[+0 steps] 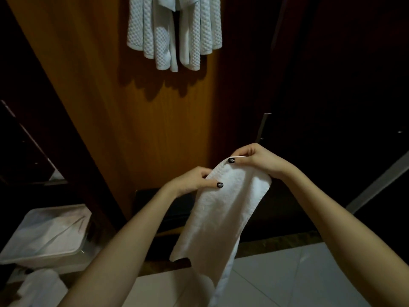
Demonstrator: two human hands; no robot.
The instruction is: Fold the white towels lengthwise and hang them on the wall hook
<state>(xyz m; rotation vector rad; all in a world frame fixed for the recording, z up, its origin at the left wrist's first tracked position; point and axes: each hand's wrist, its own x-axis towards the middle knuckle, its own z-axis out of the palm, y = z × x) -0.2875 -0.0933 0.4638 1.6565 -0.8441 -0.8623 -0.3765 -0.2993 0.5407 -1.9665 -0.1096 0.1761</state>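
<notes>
On the head camera I see the left hand (194, 181) and the right hand (254, 160) each pinching the top edge of a white towel (223, 213) (thumbs on the near face). It hangs narrow in front of me, its long axis running down toward the tiled floor (287, 273). The hung towels (174, 32) are above, against the wooden panel (132, 118).

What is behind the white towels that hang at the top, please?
Behind the hanging towels is a brown wooden panel, which carries their shadow. The hook cannot be seen: the towels cover it, or it lies above the picture's edge.
</notes>
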